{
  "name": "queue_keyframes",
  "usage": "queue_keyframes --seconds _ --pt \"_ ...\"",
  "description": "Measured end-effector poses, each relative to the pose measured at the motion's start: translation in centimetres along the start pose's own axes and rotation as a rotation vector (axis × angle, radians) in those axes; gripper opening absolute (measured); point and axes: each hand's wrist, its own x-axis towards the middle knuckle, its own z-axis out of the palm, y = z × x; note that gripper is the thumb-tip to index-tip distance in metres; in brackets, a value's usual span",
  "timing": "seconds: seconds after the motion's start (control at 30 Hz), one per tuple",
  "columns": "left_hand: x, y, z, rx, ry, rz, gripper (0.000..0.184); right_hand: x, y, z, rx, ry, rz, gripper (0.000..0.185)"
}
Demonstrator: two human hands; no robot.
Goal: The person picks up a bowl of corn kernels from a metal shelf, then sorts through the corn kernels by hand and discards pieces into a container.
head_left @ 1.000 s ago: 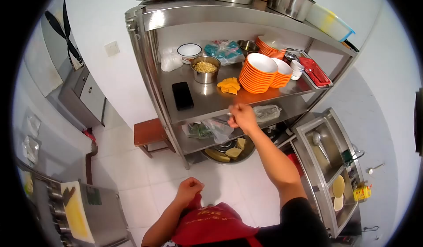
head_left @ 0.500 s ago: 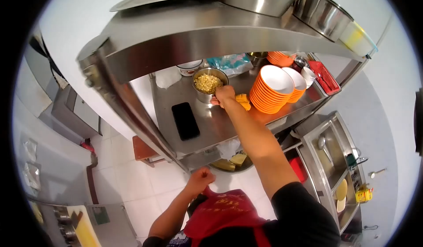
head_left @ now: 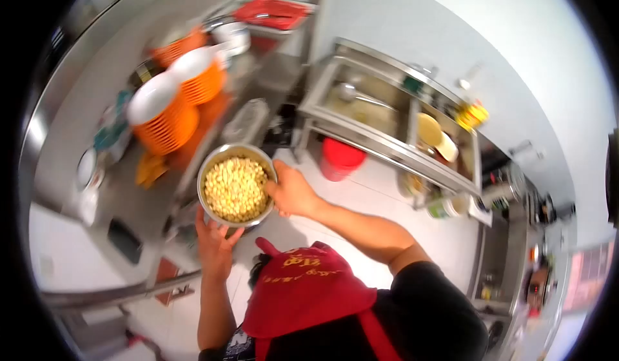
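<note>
A round metal pot [head_left: 273,167] full of pale yellow kernels or beans [head_left: 235,189] is held in front of me, off the shelf. My right hand [head_left: 291,190] grips its right rim, thumb at the inside edge. Beneath its lower left side is my left hand [head_left: 216,243], fingers spread against the pot's underside. To the left, the steel shelf [head_left: 113,190] bears stacked orange bowls [head_left: 166,126], an orange cloth [head_left: 151,169] and a black phone [head_left: 125,240].
A steel double sink [head_left: 367,100] with a ladle stands ahead to the right. Under it is a red bucket [head_left: 342,158]. A red basket [head_left: 272,13] rests at the shelf's far end. A steel counter [head_left: 503,251] runs along the right.
My right hand has lifted the pot off the shelf and brought it toward me. My left hand has risen to the pot, its fingers now spread. The view has swung right toward the sink.
</note>
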Motion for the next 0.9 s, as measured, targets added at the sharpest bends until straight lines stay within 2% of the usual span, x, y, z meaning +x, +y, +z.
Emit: queue_keyframes --seconds 0.03,0.13,0.17,0.23,0.37,0.43,0.5,0.53,0.57,0.63,0.67,0.73,0.8,0.83,0.9 --pt "0.2 -1.6 3.7 0.142 0.027 -0.226 0.083 -2.4 3.6 -2.2 0.009 0.056 0.041 0.030" --pt "3.4 -9.1 12.6 0.088 -0.074 -0.389 0.065 -6.9 11.4 -10.8 -0.022 0.377 0.021 0.042" --pt "4.4 -12.3 14.8 -0.005 -0.107 -0.496 0.060 -9.0 12.3 -13.5 0.006 0.403 0.035 0.042" --pt "5.5 -16.8 19.9 -0.069 -0.271 -0.645 0.060 -13.5 14.4 -18.1 0.130 0.610 0.196 0.047" --pt "5.2 -22.5 32.0 -0.132 -0.478 -0.636 0.059 -21.2 17.1 -25.5 0.185 0.876 0.150 0.046" --pt "4.6 -22.3 38.6 -0.205 -0.578 -0.609 0.056 -23.8 19.3 -27.7 0.121 1.098 0.012 0.045" --pt "4.7 -26.5 40.6 -0.232 -0.638 -0.736 0.061 -25.6 21.1 -30.4 0.049 1.155 0.136 0.043" --pt "5.0 -27.9 43.0 -0.133 -0.601 -0.847 0.065 -26.5 21.1 -33.1 0.206 1.122 0.267 0.044" --pt "5.4 -29.1 44.8 -0.036 -0.570 -0.946 0.068 -27.5 21.3 -34.0 0.217 1.150 0.280 0.044" --pt "5.8 -31.6 48.1 0.014 -0.601 -0.952 0.065 -29.0 22.1 -36.7 0.238 1.200 0.264 0.043" --pt "6.2 -32.9 49.8 0.016 -0.659 -0.897 0.065 -29.4 23.1 -37.4 0.167 1.275 0.220 0.043" --pt "6.2 -34.8 52.1 0.003 -0.765 -0.797 0.065 -29.8 24.9 -40.4 0.181 1.297 0.265 0.043" --pt "7.2 -38.4 54.6 0.018 -0.754 -0.887 0.067 -30.1 26.9 -44.3 0.236 1.260 0.331 0.041" --pt "8.6 -39.1 58.1 0.010 -0.745 -0.928 0.069 -30.0 27.2 -45.9 0.223 1.283 0.318 0.041" --pt "8.7 -37.6 63.2 -0.046 -0.737 -0.880 0.069 -29.5 27.8 -48.1 0.192 1.481 0.152 0.037"
